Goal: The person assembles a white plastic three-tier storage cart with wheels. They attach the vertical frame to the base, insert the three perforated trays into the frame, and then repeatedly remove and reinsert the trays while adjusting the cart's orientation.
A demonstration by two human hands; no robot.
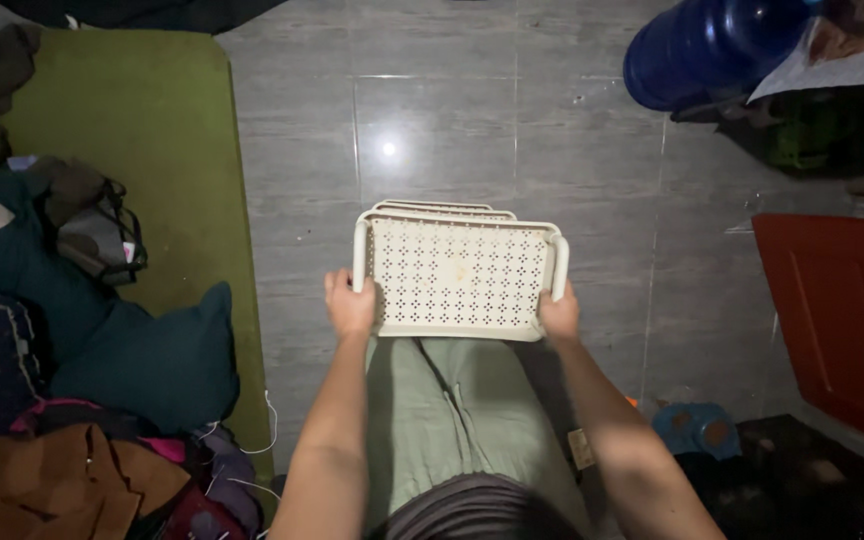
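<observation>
A grey tiled floor point(472, 130) is seen from above, with one bright light reflection on it. Along the left edge a green mattress point(152, 150) is laid out, piled with a dark teal cushion point(152, 365), a small bag point(97, 235) and crumpled clothes point(72, 480). At the top right a large blue water jug point(697, 50) is lying on its side, and a red panel point(842, 310) is seen at the right edge. In the centre a cream perforated plastic tray point(457, 275) is held level over the person's green-trousered lap, apparently stacked on at least one more of the same kind, whose rim shows just behind it. The tray is gripped at its two near corners, likely so the stack is kept balanced and flat. The left hand point(350, 305) is closed around the left side rail; the right hand point(558, 312) is closed around the right side rail. Both grips are narrow and firm on the tray.
</observation>
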